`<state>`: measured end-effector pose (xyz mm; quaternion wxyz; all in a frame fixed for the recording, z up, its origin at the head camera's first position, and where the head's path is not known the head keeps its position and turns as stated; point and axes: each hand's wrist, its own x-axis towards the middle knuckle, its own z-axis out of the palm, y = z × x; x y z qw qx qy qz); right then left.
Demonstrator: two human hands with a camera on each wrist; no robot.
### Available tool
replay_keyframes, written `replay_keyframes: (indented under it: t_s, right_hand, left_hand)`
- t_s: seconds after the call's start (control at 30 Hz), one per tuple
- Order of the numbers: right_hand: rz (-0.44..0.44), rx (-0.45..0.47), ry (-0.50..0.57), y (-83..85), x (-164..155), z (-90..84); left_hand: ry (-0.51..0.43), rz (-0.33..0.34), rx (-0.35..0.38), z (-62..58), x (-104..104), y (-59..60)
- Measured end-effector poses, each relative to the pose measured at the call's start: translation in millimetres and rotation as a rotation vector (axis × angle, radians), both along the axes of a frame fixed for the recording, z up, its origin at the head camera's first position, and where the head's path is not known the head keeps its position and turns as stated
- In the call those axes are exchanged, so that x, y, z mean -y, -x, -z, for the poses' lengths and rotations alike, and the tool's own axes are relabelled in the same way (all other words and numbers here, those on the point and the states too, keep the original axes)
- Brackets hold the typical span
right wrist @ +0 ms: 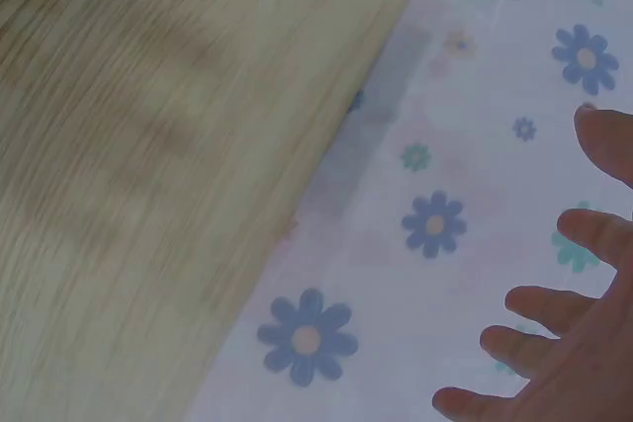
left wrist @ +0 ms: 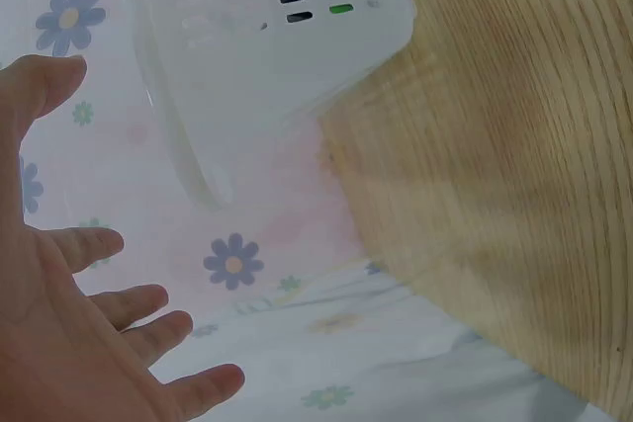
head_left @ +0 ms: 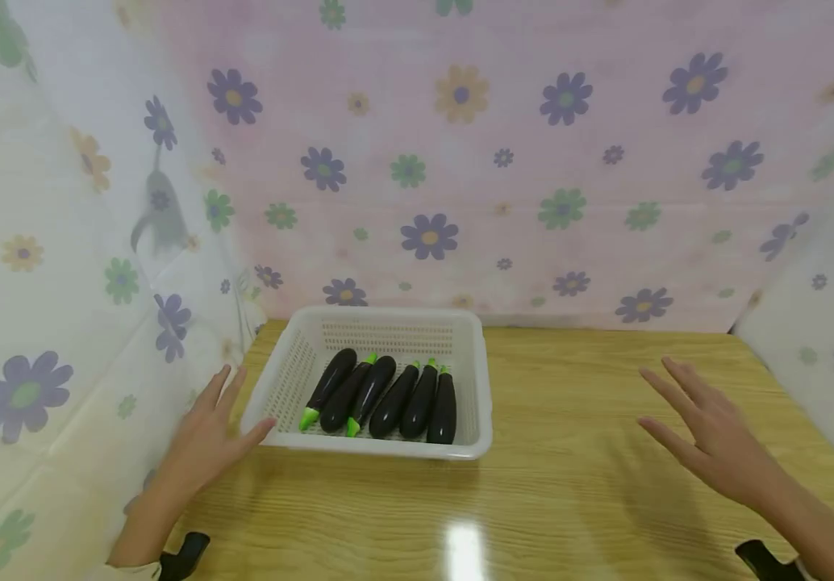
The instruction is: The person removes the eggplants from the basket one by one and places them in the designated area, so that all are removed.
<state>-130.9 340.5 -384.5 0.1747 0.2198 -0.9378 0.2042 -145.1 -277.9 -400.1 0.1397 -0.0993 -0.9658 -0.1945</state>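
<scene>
Both hands hover spread, holding nothing: left hand (head_left: 202, 440) just beside the white basket's (head_left: 475, 379) near-left corner, right hand (head_left: 710, 440) well apart over the desk (head_left: 569, 484); six eggplants (head_left: 381, 395) lie side by side inside.

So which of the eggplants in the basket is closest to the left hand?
The leftmost eggplant, lying slanted with its green tip toward the basket's front-left corner, right by the left hand's thumb. The other five lie farther right.

A white slotted plastic basket (head_left: 478, 387) sits flat on the bench near its back left corner. Inside lie six dark purple eggplants (head_left: 388, 395) with green stems, side by side and apparently touching, lengthwise front to back, some stems toward the front, others toward the back.
</scene>
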Motion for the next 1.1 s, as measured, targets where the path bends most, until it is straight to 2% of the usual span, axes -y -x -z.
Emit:
replay_keyframes:
  t_s: [0.13, 0.33, 0.67, 0.77, 0.87, 0.97, 1.1]
  right_hand:
    - [-0.045, 0.008, 0.047, 4.6, 18, -8.7]
    - [-0.077, 0.034, 0.08, 12.5, 42, -19.9]
    - [-0.166, 0.011, 0.097, 30.0, 77, -30.1]
    - [-0.181, 0.032, 0.11, 36.0, 88, -31.8]
    - [-0.197, 0.081, 0.146, 42.4, 98, -33.0]
    - [-0.214, 0.137, 0.178, 49.0, 109, -34.0]
    - [-0.235, 0.208, 0.196, 56.9, 126, -35.6]
  left_hand:
    - [-0.044, -0.001, 0.035, -0.5, -5, 3.4]
    - [-0.134, 0.027, 0.048, 2.2, -13, 11.5]
    - [-0.261, 0.025, 0.033, 24.5, -15, 26.5]
    - [-0.314, 0.028, 0.042, 32.4, -17, 29.9]
    - [-0.356, 0.036, 0.017, 39.5, -18, 31.4]
    - [-0.374, 0.056, -0.048, 44.3, -20, 31.9]
    - [-0.364, 0.066, -0.103, 48.3, -19, 30.8]
